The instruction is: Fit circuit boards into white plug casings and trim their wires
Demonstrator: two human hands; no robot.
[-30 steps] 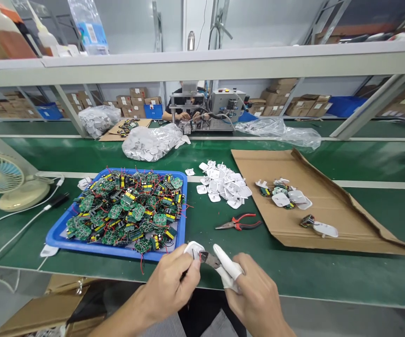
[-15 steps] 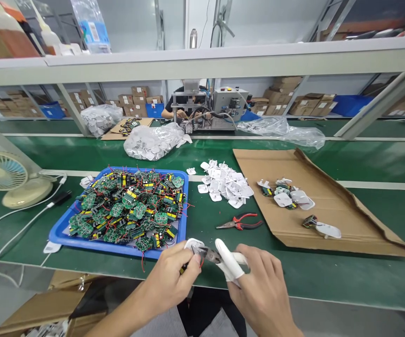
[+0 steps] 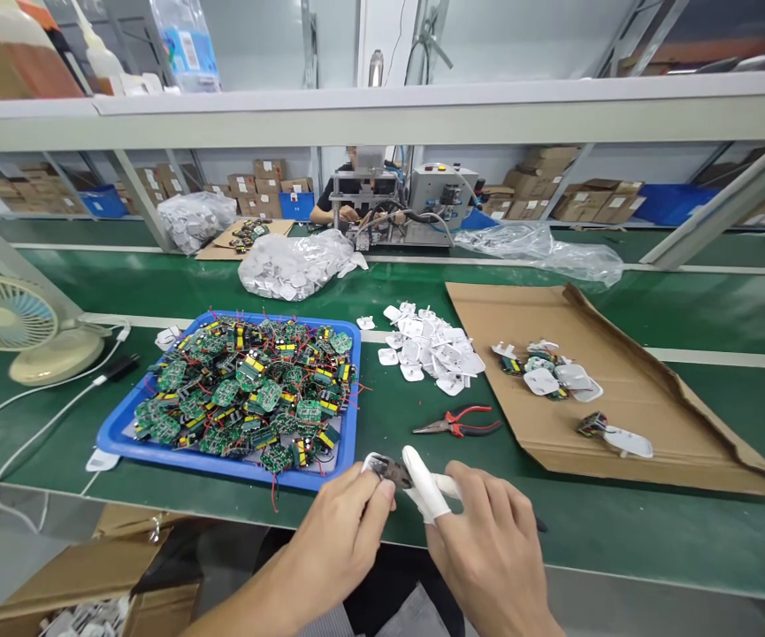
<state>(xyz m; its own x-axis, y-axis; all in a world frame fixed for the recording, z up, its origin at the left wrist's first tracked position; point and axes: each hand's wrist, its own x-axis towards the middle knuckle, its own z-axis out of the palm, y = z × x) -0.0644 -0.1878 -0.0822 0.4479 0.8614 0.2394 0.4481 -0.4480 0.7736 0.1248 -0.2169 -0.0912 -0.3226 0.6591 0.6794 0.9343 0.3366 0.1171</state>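
Note:
At the front edge of the bench, my left hand [image 3: 346, 518] pinches a small white plastic cover [image 3: 370, 460], mostly hidden by the fingers. My right hand [image 3: 488, 540], with white finger cots [image 3: 425, 485] on, is closed around pliers [image 3: 396, 474]. The pliers' metal jaws reach to the cover beside my left thumb; whether they bite on anything is too small to tell. Left of my hands, a blue tray [image 3: 354, 389] bears a heap of green circuit boards [image 3: 249, 394] with red wires. Beyond my hands lies a pile of white covers [image 3: 432, 345].
Red-and-black long-nose pliers [image 3: 458, 422] lie on the green bench. A cardboard sheet [image 3: 554, 442] on the right bears several covers joined to boards. A fan [image 3: 11, 323] and cables stand at left. Bagged covers [image 3: 295, 265] lie farther back. Across, a person sits behind a machine [image 3: 435, 208].
The pliers and both hands have shifted slightly, and the jaws now sit closer in on the cover. A component visible under my left fingers is now hidden. The view has moved a little.

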